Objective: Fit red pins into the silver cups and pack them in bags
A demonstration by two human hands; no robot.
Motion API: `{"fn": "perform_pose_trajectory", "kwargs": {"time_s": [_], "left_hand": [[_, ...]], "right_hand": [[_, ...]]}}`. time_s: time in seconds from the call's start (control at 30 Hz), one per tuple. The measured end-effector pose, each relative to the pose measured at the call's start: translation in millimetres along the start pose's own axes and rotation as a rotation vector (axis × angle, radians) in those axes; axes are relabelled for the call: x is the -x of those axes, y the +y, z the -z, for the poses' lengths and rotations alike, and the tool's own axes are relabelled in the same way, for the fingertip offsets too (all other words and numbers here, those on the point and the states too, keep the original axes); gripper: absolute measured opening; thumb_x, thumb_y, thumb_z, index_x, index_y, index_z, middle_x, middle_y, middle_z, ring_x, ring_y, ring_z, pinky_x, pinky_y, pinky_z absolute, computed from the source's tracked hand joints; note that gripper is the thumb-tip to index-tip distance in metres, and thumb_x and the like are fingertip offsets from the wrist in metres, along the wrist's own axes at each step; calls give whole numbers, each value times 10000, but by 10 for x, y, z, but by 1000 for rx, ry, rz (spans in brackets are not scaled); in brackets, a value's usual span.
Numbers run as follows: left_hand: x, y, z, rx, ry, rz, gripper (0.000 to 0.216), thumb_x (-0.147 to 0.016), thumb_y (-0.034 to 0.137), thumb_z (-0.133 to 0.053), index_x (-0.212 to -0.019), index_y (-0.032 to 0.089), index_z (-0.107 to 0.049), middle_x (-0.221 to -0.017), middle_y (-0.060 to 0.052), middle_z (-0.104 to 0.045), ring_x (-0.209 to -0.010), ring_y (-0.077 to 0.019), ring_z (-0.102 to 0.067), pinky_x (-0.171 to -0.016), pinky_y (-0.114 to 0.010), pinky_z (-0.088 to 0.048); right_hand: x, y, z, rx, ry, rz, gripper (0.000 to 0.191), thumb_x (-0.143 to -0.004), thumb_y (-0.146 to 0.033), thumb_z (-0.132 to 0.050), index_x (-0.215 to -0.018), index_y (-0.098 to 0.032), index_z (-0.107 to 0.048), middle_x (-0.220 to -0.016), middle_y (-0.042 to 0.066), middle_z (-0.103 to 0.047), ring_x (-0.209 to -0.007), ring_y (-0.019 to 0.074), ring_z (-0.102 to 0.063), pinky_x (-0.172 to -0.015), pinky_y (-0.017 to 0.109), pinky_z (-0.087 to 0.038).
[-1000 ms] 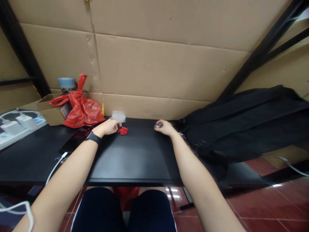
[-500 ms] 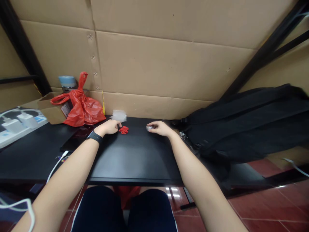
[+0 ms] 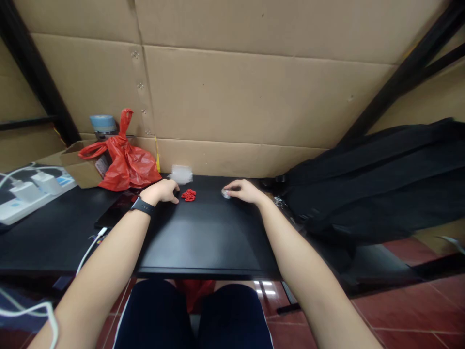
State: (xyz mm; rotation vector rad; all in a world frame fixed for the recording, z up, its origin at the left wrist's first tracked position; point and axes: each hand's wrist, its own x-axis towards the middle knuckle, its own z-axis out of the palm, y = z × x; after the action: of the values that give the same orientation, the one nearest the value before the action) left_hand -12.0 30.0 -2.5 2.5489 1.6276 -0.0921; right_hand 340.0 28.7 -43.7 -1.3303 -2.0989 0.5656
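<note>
A small bunch of red cord-like loops (image 3: 189,195) lies on the black table (image 3: 203,242). Just left of it is my left hand (image 3: 165,190), thumb and fingers apart, with a dark watch on the wrist. A narrow gap separates its fingertips from the red bunch. My right hand (image 3: 247,191) has thumb and fingers closed on a small, round, silvery-clear object (image 3: 226,193) at the table surface; its exact kind is unclear. Behind the red bunch sits a translucent plastic piece (image 3: 181,174) against the cardboard wall.
At the back left are a knotted red plastic bag (image 3: 129,165), a cardboard box (image 3: 82,169) and a blue-lidded bottle (image 3: 103,124). A power strip (image 3: 36,194) and dark tablet-like device (image 3: 116,208) lie left. A black bag (image 3: 378,184) fills the right side.
My left hand has drawn slightly back from the red bunch, its thumb and fingers now spread. My right hand keeps hold of the round object. The view has shifted a little.
</note>
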Motion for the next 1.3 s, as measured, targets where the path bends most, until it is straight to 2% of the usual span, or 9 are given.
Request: {"fn": "perform_pose_trajectory", "kwargs": {"time_s": [0.1, 0.2, 0.33, 0.6, 0.9, 1.1, 1.3], "left_hand": [[45, 40, 48, -5, -34, -9, 614, -643, 428, -789, -1213, 224, -688, -1185, -88, -719, -1036, -260, -684, -854, -259, -501], [85, 84, 97, -10, -61, -16, 640, -642, 429, -792, -1233, 209, -680, -1199, -99, -713, -1055, -270, -680, -872, -266, -497], [112, 120, 127, -18, -87, -11, 641, -660, 412, -783, -1253, 197, -669, -1233, -102, -698, -1086, -272, -669, -892, -271, -490], [137, 138, 128, -14, -76, -8, 626, -657, 418, -789, -1236, 207, -678, -1211, -104, -708, -1048, -269, -684, -852, -263, -496], [171, 208, 188, -39, -142, 27, 676, -700, 425, -751, -1318, 187, -617, -1293, -97, -665, -1143, -254, -645, -940, -253, -478], [154, 187, 165, -20, -135, 40, 713, -699, 443, -752, -1333, 153, -605, -1304, -117, -655, -1145, -267, -643, -952, -275, -483], [140, 169, 141, -24, -118, 43, 706, -681, 461, -757, -1318, 188, -622, -1297, -99, -662, -1138, -258, -646, -950, -262, -477]], "right_hand": [[6, 1, -1, 40, 62, -22, 195, -765, -349, -743, -920, -244, -798, -969, 37, -775, -888, 205, -706, -871, 327, -530], [27, 2, 22, 58, 52, -5, 215, -741, -339, -768, -935, -253, -800, -972, 31, -774, -887, 209, -702, -859, 320, -527], [44, 0, 50, 80, 86, -59, 179, -753, -353, -754, -882, -240, -807, -922, 38, -776, -836, 212, -702, -812, 316, -528], [32, -26, 17, 106, 82, -71, 208, -757, -382, -741, -904, -251, -808, -940, 40, -779, -868, 220, -705, -819, 313, -523], [28, -37, 25, 192, 112, -166, 253, -748, -447, -741, -888, -248, -812, -945, 35, -782, -876, 209, -707, -793, 270, -505], [45, 10, 55, 202, 141, -197, 259, -726, -473, -765, -843, -247, -811, -915, 26, -784, -870, 201, -706, -771, 253, -493], [56, 26, 88, 214, 141, -222, 241, -727, -462, -768, -826, -248, -814, -904, 33, -786, -859, 201, -706, -754, 247, -486]]}}
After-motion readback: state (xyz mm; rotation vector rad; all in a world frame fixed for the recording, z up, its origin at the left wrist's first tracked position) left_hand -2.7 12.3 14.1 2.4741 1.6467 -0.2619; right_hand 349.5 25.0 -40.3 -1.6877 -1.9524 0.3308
